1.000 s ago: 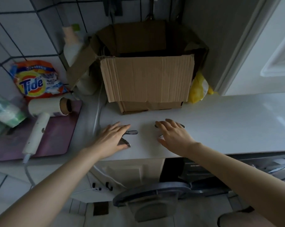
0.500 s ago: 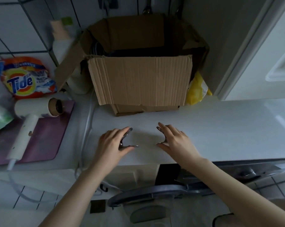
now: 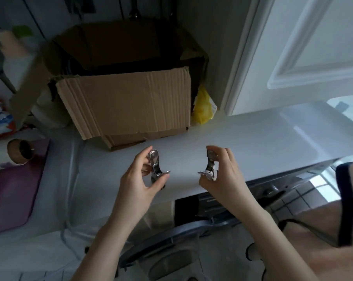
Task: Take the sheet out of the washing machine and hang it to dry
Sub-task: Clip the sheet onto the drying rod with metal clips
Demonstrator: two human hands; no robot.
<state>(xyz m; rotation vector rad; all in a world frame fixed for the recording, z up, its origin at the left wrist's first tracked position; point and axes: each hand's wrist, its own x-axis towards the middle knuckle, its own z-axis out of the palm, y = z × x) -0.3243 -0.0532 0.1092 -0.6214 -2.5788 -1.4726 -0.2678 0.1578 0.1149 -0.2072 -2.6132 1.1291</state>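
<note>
Head view, looking down over the white top of the washing machine (image 3: 252,138): left hand (image 3: 139,179) closed around a shiny metal clothes clip (image 3: 155,166), pinched between thumb and fingers; right hand (image 3: 222,175) closed likewise on a second shiny metal clip (image 3: 210,165), both raised just above the white surface and apart from each other. Behind them, an open brown cardboard box (image 3: 127,106) standing on the same top, with a yellow plastic bag (image 3: 202,106) tucked beside it against the white door frame. Below the hands, the round grey machine door (image 3: 167,238) swung open. No sheet visible anywhere; presumably still in the drum, hidden under the top's edge. Likely damp, therefore heavy, limp and clingy, prone to dragging on the floor. Best gathered in a bundle first, then taken by a hem or two corners for spreading, with the clips biting over a folded edge.
</note>
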